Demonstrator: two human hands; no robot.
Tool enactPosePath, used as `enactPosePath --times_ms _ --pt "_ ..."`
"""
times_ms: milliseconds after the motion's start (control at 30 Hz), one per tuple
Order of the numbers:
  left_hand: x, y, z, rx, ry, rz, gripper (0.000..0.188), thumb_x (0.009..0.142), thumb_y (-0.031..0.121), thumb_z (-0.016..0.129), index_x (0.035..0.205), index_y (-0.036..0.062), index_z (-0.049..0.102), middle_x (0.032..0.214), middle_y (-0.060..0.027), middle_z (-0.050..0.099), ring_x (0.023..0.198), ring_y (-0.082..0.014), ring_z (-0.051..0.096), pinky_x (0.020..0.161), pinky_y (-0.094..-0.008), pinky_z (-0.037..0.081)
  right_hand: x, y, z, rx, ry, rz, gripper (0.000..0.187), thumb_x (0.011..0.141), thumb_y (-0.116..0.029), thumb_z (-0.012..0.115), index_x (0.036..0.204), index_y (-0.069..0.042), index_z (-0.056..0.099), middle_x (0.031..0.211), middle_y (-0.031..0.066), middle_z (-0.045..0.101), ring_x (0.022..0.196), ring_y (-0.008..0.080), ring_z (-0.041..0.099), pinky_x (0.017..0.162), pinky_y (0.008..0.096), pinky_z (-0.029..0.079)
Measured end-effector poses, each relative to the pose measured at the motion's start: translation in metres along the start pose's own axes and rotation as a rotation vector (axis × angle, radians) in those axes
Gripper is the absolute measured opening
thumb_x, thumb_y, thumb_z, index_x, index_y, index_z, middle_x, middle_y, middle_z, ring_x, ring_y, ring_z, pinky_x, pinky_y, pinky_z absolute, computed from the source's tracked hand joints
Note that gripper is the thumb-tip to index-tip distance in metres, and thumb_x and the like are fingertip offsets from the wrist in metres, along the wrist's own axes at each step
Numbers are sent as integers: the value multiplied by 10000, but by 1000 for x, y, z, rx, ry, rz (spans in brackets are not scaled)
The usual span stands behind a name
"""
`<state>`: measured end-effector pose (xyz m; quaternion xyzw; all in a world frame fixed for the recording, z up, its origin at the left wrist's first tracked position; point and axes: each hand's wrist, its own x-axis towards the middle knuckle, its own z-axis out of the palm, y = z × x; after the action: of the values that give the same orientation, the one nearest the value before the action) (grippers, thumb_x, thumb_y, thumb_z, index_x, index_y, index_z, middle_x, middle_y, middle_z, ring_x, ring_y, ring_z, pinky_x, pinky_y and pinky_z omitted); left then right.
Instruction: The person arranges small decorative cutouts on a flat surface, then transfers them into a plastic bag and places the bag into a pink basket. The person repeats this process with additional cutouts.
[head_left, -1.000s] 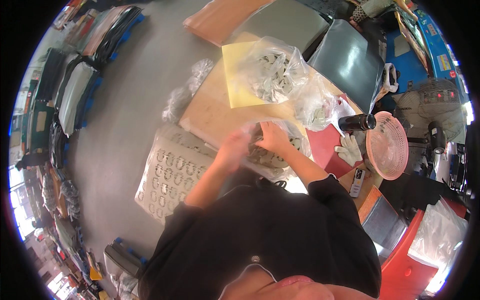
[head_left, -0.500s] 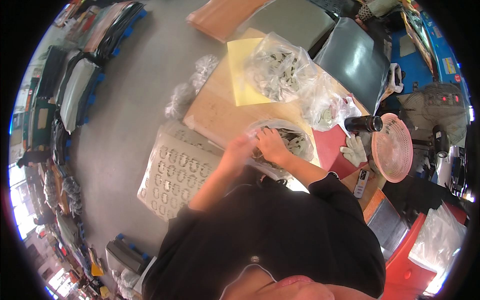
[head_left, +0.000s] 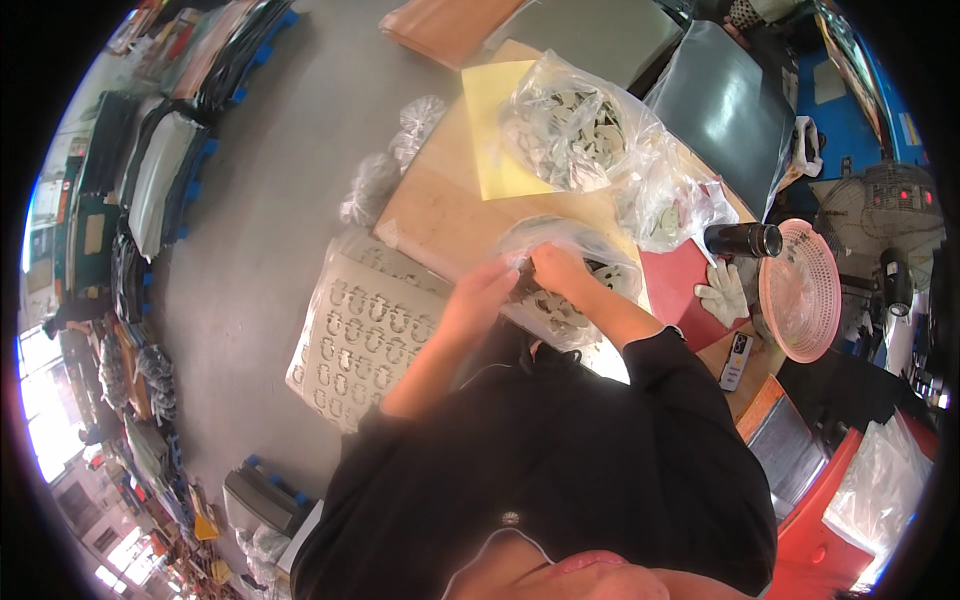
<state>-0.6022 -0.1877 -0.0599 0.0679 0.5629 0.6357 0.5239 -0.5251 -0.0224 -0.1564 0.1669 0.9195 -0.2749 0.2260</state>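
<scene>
Clear bag (head_left: 545, 230): sliding right in view over the last half second, table (head_left: 430, 225) and all; now the right hand (head_left: 560, 268) eases off the left hand (head_left: 487, 285), a narrow gap between fingertips.
Bag's place: right under the right hand, spreading to its right, grey cut pieces (head_left: 612, 272) inside.
Fingers: left ones meet the bag's left lip, right ones curl at its mouth; whether either pinches a piece, I can't tell.
Film risk: thin, slack plastic could snag a fingertip and fold the mouth inward.
Spill risk: a tug on that lip could tip the bag toward the body and shed pieces.
In the way: mostly the bag's own film, bunched around the right hand.
Left of the hands: a punched sheet (head_left: 350, 384) near the left forearm.
Beyond the hands: a yellow sheet (head_left: 487, 140) partly under a fuller bag (head_left: 540, 85).
Right of the hands: white glove (head_left: 722, 292), black bottle (head_left: 735, 240), phone (head_left: 736, 362), then a pink basket (head_left: 832, 290).
</scene>
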Motion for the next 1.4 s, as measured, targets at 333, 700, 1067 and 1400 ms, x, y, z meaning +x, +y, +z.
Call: enactPosePath --times_ms 333,700,1067,1400 --pt "11 17 -6 -44 13 -50 261 955 112 521 1178 8 607 908 27 587 773 -45 500 703 -207 414 -12 42 -46 548 -182 -142 647 655 -182 791 1231 -20 547 977 154 655 909 234 627 810 338 477" --pt "13 30 18 -119 49 -37 359 955 68 476 1305 8 532 681 82 439 563 -40 317 584 -205 310 6 22 -32 99 97 151 511 686 -304 797 1097 -82 590 1087 144 628 1041 327 585 868 408 473" --pt "9 15 1 -315 -126 -56 393 924 31 496 1314 -21 505 777 32 519 662 -60 453 679 -230 413 -43 -47 23 224 408 -92 355 751 -284 669 983 -43 548 936 151 587 894 338 581 743 467 465" --pt "7 19 3 -210 18 -104 369 947 88 471 1297 -23 511 614 68 370 561 -58 360 738 -273 411 -12 -45 45 225 328 -106 290 794 -232 594 1008 -37 580 976 171 617 874 341 618 744 464 486"
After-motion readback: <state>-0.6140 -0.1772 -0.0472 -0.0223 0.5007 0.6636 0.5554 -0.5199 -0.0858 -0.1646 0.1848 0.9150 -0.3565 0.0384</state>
